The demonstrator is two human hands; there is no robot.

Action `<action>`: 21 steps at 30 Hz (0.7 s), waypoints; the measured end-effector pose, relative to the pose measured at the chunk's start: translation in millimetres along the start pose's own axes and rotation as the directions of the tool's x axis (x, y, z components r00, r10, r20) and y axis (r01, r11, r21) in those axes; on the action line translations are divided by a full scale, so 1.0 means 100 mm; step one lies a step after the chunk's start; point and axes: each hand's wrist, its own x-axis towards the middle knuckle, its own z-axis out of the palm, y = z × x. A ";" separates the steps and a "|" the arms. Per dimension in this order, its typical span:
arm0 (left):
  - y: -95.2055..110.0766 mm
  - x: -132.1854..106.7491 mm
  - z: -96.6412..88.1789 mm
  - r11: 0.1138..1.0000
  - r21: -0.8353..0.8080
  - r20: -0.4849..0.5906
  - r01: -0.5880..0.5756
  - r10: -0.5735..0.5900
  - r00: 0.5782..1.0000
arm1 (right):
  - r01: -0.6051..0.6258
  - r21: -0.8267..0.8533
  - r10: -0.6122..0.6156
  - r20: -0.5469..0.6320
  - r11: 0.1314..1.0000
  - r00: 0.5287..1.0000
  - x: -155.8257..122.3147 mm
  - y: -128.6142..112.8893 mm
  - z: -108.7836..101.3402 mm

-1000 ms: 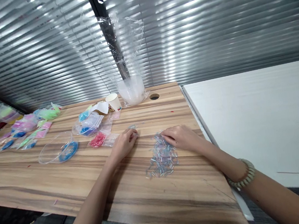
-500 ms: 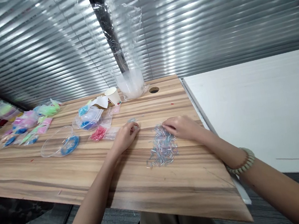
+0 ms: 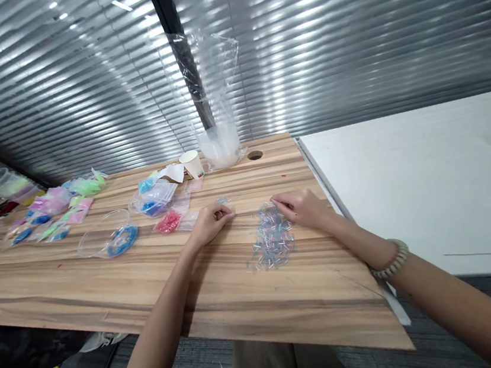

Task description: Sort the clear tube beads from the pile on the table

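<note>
Beads [image 3: 273,241], thin tube-shaped and pale, lie in a loose flat heap on the wooden table [image 3: 243,309], right in front of the person, between the two hands. They seem spread thin rather than piled up, so that single pieces can be seen and taken. The right hand [image 3: 304,208] rests at the far edge of the heap w/ fingers bent and the tips down on the beads; if it pinches one I cannot tell. The left hand [image 3: 212,221] lies on the wood just left of the heap, curled, thumb pressed to forefinger in a closed pinch. What is between them is too small to see. A beaded bracelet [image 3: 389,259] is on the right wrist. The other materials are kept to the left, prob. to leave the work area free: a red bead bag [image 3: 168,222], a clear dish [image 3: 108,241] w/ blue cord inside, and many small colour bags [image 3: 51,208]. At the back edge stands a paper cup [image 3: 192,164].
</note>
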 end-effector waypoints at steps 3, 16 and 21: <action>0.06 -0.01 -0.01 0.998 -0.033 0.020 -0.049 0.049 0.999 | -0.004 0.014 0.005 -0.078 1.000 0.997 0.02 -0.03 -0.02; 0.35 -0.08 0.02 0.965 -0.239 0.208 -0.103 0.155 0.966 | -0.011 0.044 0.021 -0.227 0.999 0.974 0.03 -0.07 -0.05; 0.38 -0.09 0.08 0.958 -0.285 0.276 -0.030 0.112 0.955 | -0.022 0.042 0.029 -0.180 0.999 0.983 0.03 -0.08 -0.06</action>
